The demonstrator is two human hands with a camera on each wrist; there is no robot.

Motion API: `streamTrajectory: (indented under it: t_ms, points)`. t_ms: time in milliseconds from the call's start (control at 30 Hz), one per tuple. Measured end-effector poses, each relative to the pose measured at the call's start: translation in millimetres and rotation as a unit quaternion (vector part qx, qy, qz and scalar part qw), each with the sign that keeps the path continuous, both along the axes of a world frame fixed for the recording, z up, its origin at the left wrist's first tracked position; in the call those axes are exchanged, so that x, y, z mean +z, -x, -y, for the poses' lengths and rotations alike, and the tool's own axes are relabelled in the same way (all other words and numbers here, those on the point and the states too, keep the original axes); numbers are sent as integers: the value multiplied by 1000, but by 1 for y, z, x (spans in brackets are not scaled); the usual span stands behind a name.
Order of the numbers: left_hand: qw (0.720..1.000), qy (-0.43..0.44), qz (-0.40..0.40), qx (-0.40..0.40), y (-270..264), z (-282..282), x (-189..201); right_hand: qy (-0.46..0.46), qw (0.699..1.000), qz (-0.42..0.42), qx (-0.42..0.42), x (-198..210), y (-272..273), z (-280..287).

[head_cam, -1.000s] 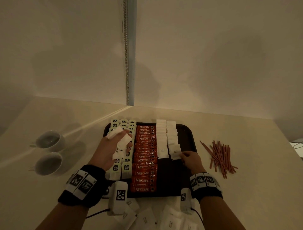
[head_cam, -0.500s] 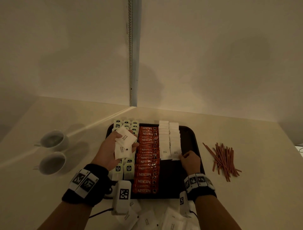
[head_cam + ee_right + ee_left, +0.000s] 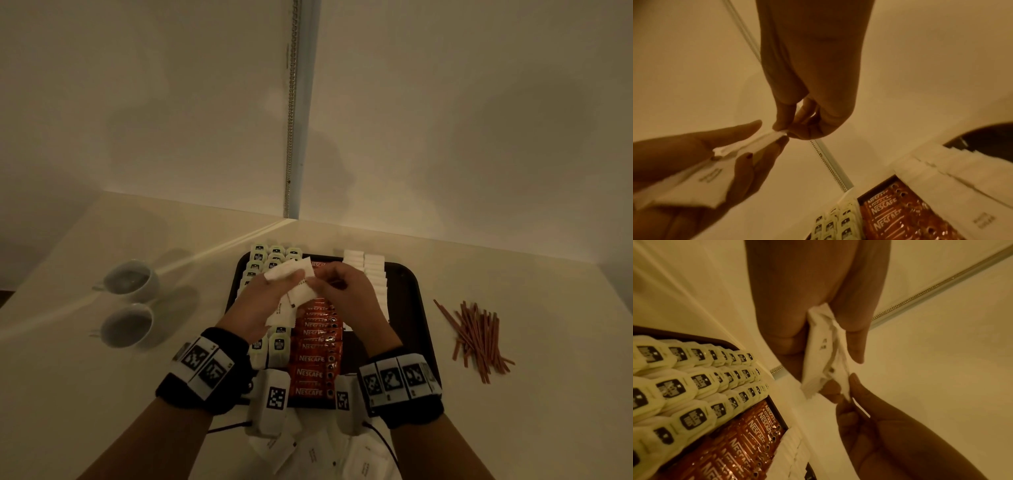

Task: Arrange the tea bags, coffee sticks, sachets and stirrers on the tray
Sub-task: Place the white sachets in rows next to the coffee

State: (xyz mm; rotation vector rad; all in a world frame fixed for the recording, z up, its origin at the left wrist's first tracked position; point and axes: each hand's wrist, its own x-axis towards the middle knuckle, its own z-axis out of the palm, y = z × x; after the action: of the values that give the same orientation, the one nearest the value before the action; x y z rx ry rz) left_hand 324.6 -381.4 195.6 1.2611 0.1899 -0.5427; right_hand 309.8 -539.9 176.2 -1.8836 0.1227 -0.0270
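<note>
Over the dark tray (image 3: 407,284), my left hand (image 3: 274,291) grips a small bunch of white sachets (image 3: 303,265). My right hand (image 3: 317,281) pinches the edge of one sachet in that bunch, and the right wrist view shows the pinch (image 3: 782,131) at the sachet's corner. The left wrist view shows the held sachets (image 3: 824,350) between thumb and fingers. On the tray, tea bags (image 3: 274,346) fill the left columns, red coffee sticks (image 3: 313,373) the middle, and white sachet rows (image 3: 373,270) lie to their right. Brown stirrers (image 3: 476,335) sit in a heap on the table, right of the tray.
Two white cups (image 3: 132,281) (image 3: 126,325) stand left of the tray. Loose sachets (image 3: 318,455) lie on the table by the front edge, below my wrists. A wall corner rises just behind the tray.
My right hand has left the sachet row on the tray and moved left to pinch a sachet in my left hand. The left hand has shifted slightly right with its bunch.
</note>
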Motion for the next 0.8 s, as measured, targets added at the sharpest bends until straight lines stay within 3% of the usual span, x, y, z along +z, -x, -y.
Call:
streamTrajectory:
  t_ms: [133, 300, 400, 500, 600, 800]
  points:
    - [997, -40, 56, 25, 1, -3, -6, -84, 996, -14, -23, 2, 4, 0]
    - [981, -110, 146, 60, -1, -1, -6, -78, 997, -28, 9, -2, 11, -5]
    - [986, -96, 123, 59, -2, -1, -3, -175, 983, -52, -8, -3, 15, 1]
    - [997, -1, 44, 66, -2, -5, -1, -203, 977, -52, -41, -4, 18, 18]
    - [995, 43, 1, 92, -5, -13, -5, -152, 979, -64, -116, -21, 22, 43]
    - [992, 72, -9, 105, -5, -20, -13, 64, 967, -163, -184, -82, 43, 77]
